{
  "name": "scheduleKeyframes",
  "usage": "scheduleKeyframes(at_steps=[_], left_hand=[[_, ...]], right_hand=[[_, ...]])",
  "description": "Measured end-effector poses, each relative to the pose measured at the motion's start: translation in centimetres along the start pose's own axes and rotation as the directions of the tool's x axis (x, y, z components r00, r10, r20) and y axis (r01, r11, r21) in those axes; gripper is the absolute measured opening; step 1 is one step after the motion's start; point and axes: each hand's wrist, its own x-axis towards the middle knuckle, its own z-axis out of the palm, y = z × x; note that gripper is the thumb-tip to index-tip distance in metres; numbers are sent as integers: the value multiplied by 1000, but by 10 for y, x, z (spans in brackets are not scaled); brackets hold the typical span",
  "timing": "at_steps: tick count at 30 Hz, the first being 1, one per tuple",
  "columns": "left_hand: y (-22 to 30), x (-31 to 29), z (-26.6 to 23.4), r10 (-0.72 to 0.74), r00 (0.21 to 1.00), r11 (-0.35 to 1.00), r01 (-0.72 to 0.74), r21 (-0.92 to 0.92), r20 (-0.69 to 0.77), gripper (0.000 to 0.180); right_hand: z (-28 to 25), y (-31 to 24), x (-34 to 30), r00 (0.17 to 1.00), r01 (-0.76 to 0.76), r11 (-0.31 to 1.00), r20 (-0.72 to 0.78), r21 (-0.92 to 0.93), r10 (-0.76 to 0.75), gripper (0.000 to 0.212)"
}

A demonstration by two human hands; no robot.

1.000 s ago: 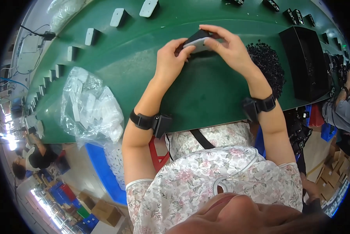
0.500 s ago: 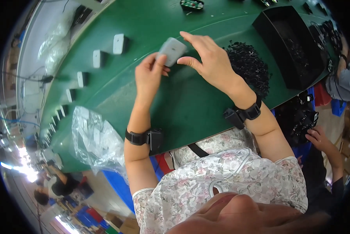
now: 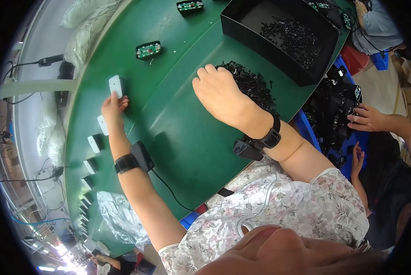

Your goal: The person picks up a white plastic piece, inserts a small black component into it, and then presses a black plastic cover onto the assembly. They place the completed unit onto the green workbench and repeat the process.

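My left hand [image 3: 114, 107] is at the left side of the green table, its thumb and fingers closed on the near end of a white rounded plastic casing [image 3: 115, 85]. The casing stands at the far end of a curved row of similar white casings [image 3: 94, 143]. My right hand [image 3: 219, 94] is curled, knuckles up, at the left edge of a heap of small black parts [image 3: 251, 87]. Its fingertips are turned under, so whatever they hold is hidden. Both wrists wear black strapped devices.
A large black bin [image 3: 260, 46] with small black parts stands beyond the heap. Black housings with green circuit boards [image 3: 148, 50] lie farther up the table [image 3: 178, 123]. A clear plastic bag [image 3: 118, 215] lies at near left. Another person's hand [image 3: 368, 118] works at right.
My left hand has moved left with the white casing to the row. My right hand has come away from the casing, curled up and gone to the black heap. The view has shifted.
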Motion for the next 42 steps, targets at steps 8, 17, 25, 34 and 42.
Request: scheduleKeyframes(at_steps=[8,17,25,34,42], left_hand=[[-3,-11,-20,183,968,888,-88,451,-171,37],[-9,-209,8,488,870,782,-473,407,73,23],[-46,-284,-106,572,705,722,-190,666,-420,9],[-119,-283,-262,358,808,455,288,843,-469,30],[-140,-261,-237,376,836,290,304,907,-400,38]], right_hand=[[22,7,19,990,109,987,-101,116,-97,5],[18,23,28,992,-14,990,127,140,-3,17],[8,20,31,984,-116,987,148,111,99,29],[15,7,30,983,-87,897,-106,434,147,31],[14,-15,25,991,-41,875,-89,482,96,28]])
